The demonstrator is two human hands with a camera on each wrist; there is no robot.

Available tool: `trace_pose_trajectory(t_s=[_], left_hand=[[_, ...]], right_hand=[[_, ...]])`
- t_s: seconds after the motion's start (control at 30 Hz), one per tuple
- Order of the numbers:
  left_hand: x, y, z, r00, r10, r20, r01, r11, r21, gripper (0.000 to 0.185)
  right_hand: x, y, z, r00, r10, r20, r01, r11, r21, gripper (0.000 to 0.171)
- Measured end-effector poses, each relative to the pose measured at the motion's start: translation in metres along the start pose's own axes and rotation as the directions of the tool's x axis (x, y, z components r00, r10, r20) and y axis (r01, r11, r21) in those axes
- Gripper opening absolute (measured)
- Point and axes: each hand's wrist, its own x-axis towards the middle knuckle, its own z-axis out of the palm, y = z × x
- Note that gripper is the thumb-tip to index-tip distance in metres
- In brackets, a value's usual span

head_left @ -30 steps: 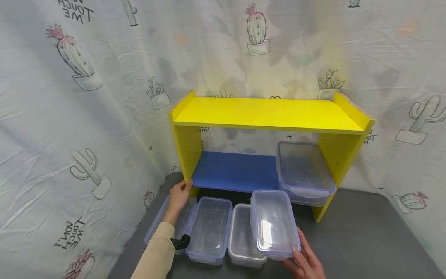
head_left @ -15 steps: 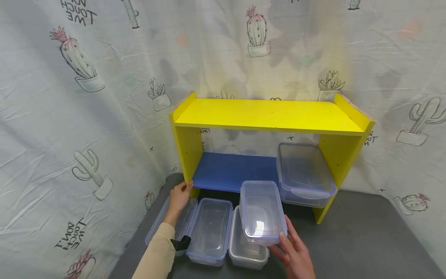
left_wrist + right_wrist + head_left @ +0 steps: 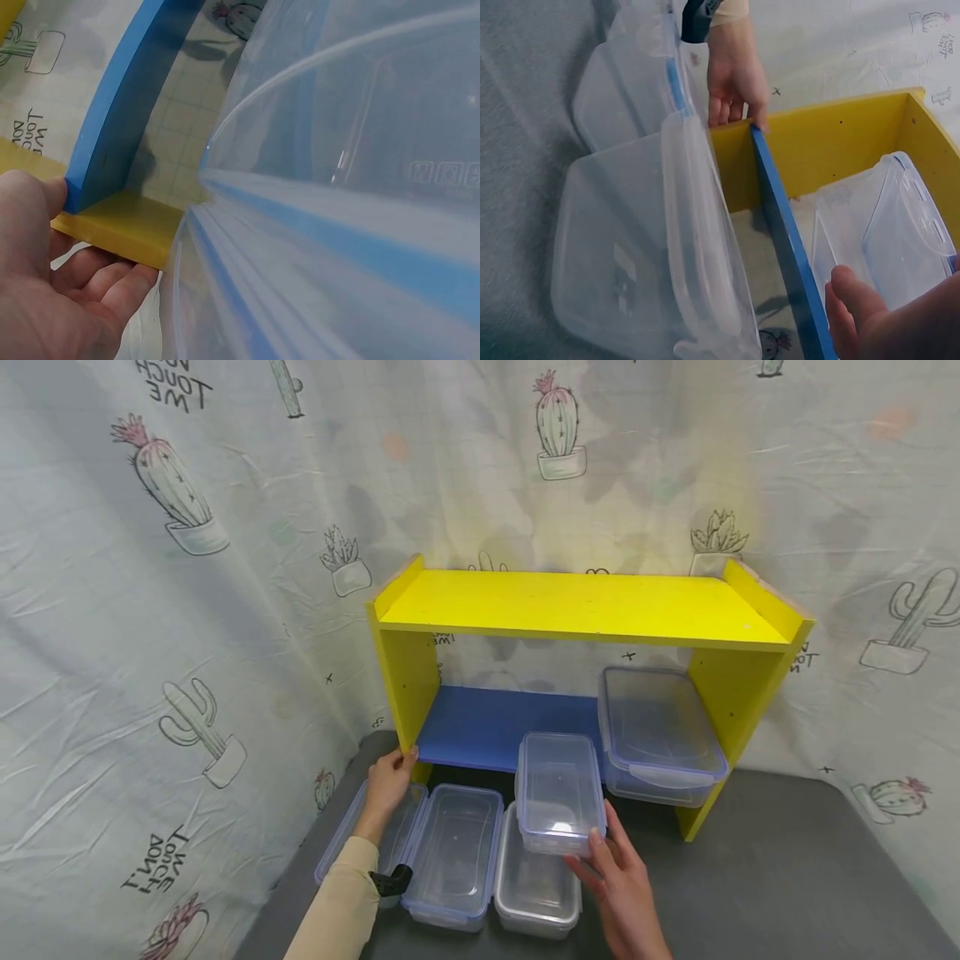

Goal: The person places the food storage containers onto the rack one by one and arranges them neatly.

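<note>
Head view — container (image 3: pixel 559 791) above right-hand grip (image 3: pixel 618 881)

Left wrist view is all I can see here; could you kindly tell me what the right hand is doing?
Observer: The right hand holds a small lidded container by its near end, at the front edge of the blue shelf.
Operator: Is anything on that shelf?
Observer: A larger lidded container sits at its right end.
Operator: And below it?
Observer: A row of three containers lies side by side in front of the shelf.
</note>
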Motion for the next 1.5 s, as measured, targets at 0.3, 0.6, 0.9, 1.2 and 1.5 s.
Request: trace_pose_trajectory(t_s=[0.3, 0.6, 0.9, 1.2, 1.5], left_hand=[[-0.001, -0.003, 0.001, 1.0, -0.005, 0.013, 0.005, 1.0, 0.001, 0.04], [0.002, -0.003, -0.001, 1.0, -0.009, 0.015, 0.009, 1.0, -0.016, 0.044], [0.001, -0.002, -0.003, 1.0, -0.012, 0.021, 0.012, 1.0, 0.0, 0.041], [0.001, -0.002, -0.004, 1.0, -0.014, 0.026, 0.014, 1.0, -0.014, 0.039], [0.002, -0.003, -0.002, 0.999, 0.001, 0.032, 0.0, 1.0, -0.016, 0.042]], right_hand=[[0.014, -0.001, 0.006, 0.997, 0.051, -0.057, -0.049, 0.998, 0.027, 0.065], [0.04, 0.0, 0.009, 0.992, 0.042, -0.119, -0.038, 0.999, 0.037, 0.068], [0.056, -0.003, 0.018, 0.992, 0.018, -0.125, -0.014, 0.999, 0.035, 0.068], [0.06, 0.002, 0.026, 0.985, -0.02, -0.174, 0.027, 0.999, 0.042, 0.072], [0.045, 0.011, 0.034, 0.965, -0.023, -0.261, 0.052, 0.993, 0.107, 0.065]])
